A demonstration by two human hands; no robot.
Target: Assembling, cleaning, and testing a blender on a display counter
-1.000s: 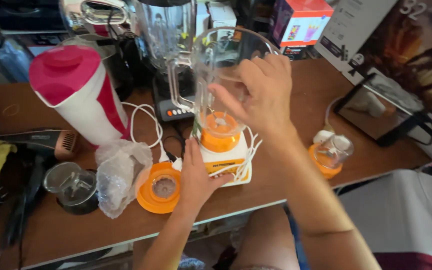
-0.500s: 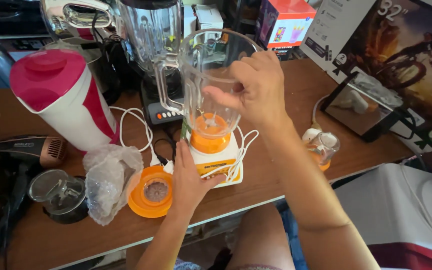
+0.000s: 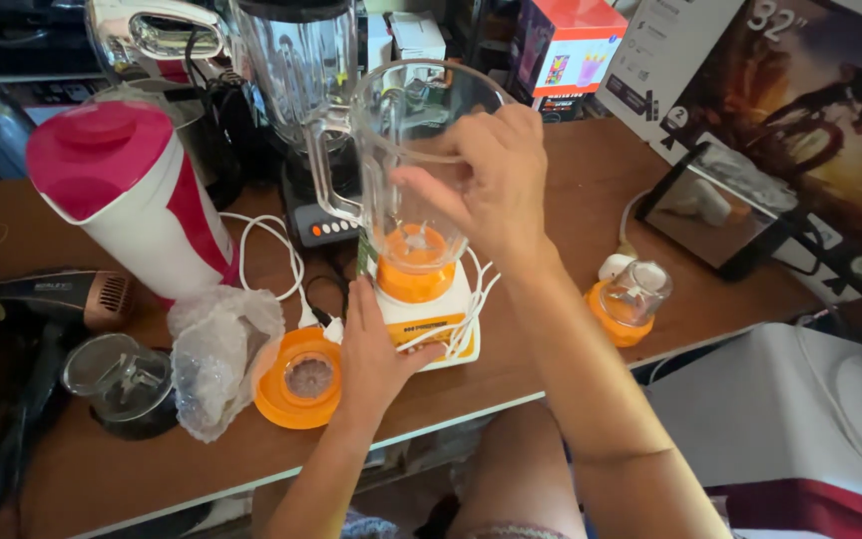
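Note:
A clear blender jar [image 3: 391,150] with an orange collar stands on a white and orange blender base [image 3: 429,321] at the middle of the wooden table [image 3: 571,190]. My right hand [image 3: 486,185] grips the jar's upper right side near the rim. My left hand [image 3: 376,344] presses against the front left of the base, fingers on its side. White cord loops around the base under my hands.
An orange lid [image 3: 299,377] and crumpled plastic bag [image 3: 216,349] lie left of the base. A pink and white jug [image 3: 132,200], a black blender [image 3: 296,110], a small grinder cup [image 3: 631,297], a dark jar [image 3: 127,384], a hair dryer [image 3: 47,294] and boxes surround it.
My right hand has closed onto the jar's upper side, and the jar sits straighter on the base. The view has shifted slightly closer.

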